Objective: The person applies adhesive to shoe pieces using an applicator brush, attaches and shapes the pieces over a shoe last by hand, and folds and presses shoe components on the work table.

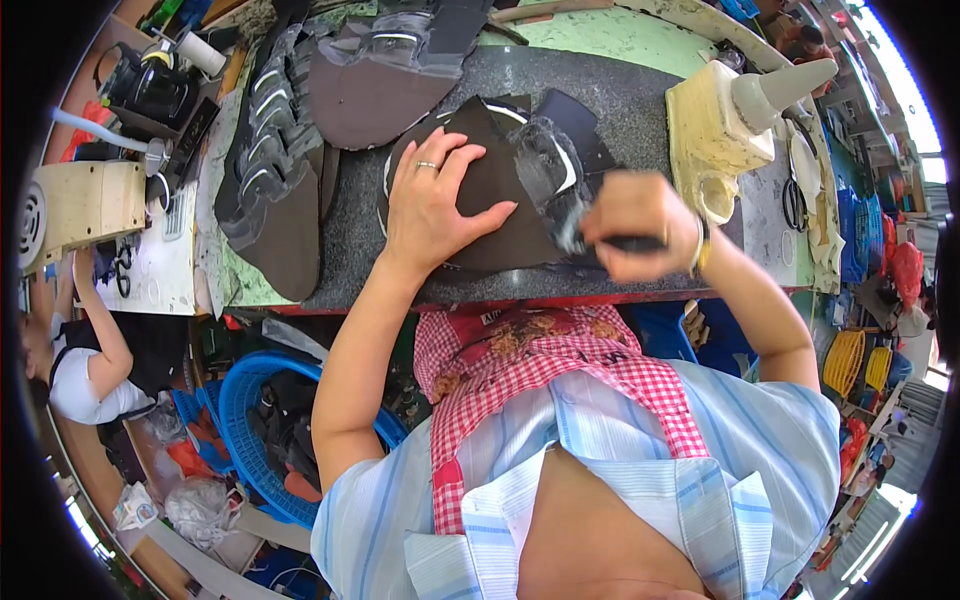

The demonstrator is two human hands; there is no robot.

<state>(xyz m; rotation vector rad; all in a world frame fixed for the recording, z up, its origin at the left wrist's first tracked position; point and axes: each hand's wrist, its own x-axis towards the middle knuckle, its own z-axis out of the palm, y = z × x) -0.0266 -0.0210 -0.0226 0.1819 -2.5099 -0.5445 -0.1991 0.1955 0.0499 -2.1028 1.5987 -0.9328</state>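
My left hand point(432, 195) lies spread on a dark brown cut piece point(503, 165), a ring on one finger, pressing it to the dark stone slab point(352, 215). Beside it, a black part with a white curved strip point(568, 165) carries a greyish, wet-looking smear. Closed around the dark handle of a brush point(570, 238) is my right hand point(640, 220), blurred by motion. The whitish brush tip meets the right edge of the pieces. Further layers peek out beneath the brown piece.
Overlapping smeared pieces point(275, 190) lie left, with a large brown one point(375, 95) behind. A cream container with a grey nozzle point(715, 125) and scissors point(794, 203) stand right. A blue basket point(240, 420) sits below left; another person point(90, 370) works far left.
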